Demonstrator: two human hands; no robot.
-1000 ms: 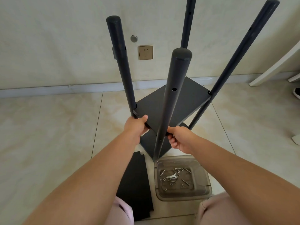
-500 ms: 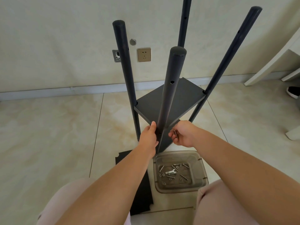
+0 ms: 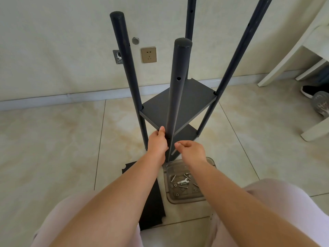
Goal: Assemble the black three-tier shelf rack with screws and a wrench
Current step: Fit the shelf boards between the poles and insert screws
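Observation:
The black rack stands on the tiled floor with four upright poles and two shelf boards fitted low down. My left hand grips the nearest pole where the upper board's front corner meets it, thumb pointing up. My right hand hovers just right of that pole and pinches a small silver screw between thumb and fingertips. A third black shelf board lies flat on the floor under my left forearm. A silver wrench lies among several loose screws in a clear plastic tray.
My knees frame the bottom of the view. A wall with a socket rises right behind the rack. White furniture legs and shoes stand at the right. Bare tiles stretch to the left.
My left hand slid from the shelf's left edge to the nearest pole. My right hand let go of that pole and now holds a screw beside it. The view drew back.

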